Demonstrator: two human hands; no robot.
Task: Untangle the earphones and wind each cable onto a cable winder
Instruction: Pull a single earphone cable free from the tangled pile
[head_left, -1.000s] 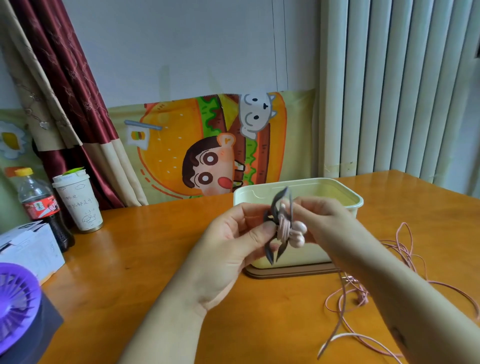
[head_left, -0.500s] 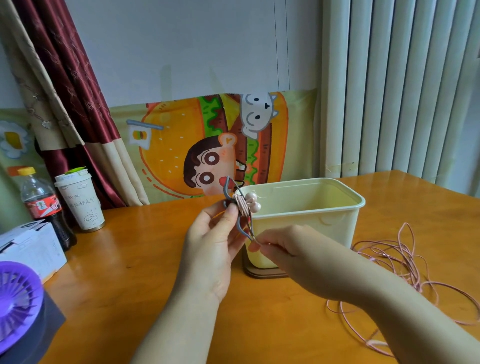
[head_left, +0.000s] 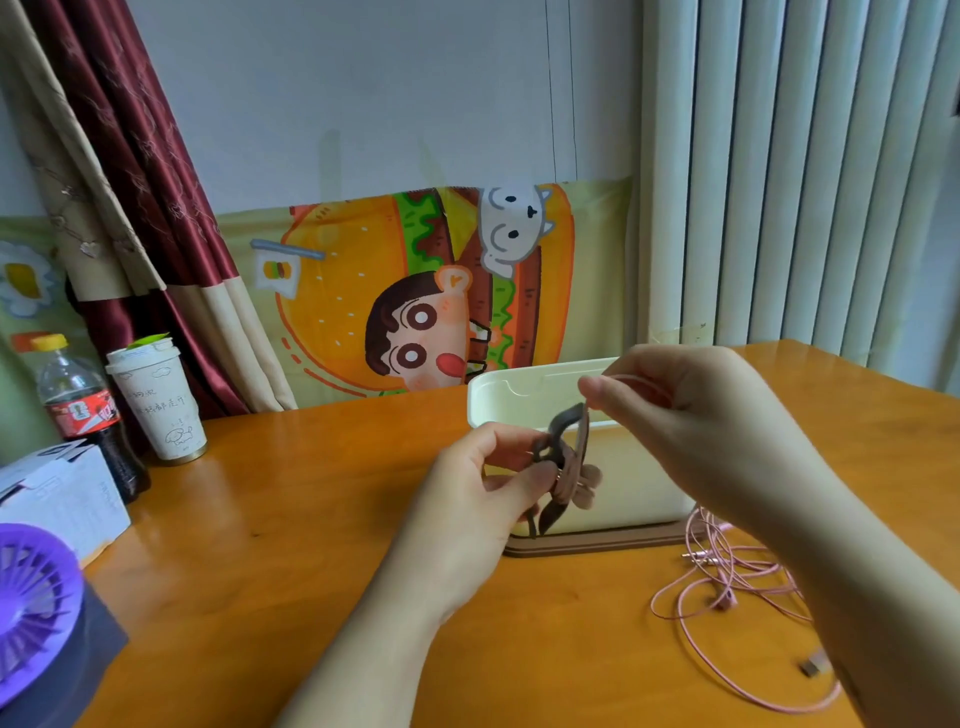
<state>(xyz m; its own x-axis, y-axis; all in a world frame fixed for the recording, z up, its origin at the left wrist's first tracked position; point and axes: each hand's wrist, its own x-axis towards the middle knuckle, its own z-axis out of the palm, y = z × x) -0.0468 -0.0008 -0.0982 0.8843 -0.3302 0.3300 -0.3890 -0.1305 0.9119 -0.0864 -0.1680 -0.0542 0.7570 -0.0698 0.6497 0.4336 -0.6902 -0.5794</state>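
One winder | left hand grips; right hand pinches cable above

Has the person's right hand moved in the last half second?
Yes. The right hand rose from low before the cream box to the level of its rim, pinching the pink cable above the winder.

You have open table at centre-left. The bin stands behind it; loose cable sprawls right, cup and bottle far left.
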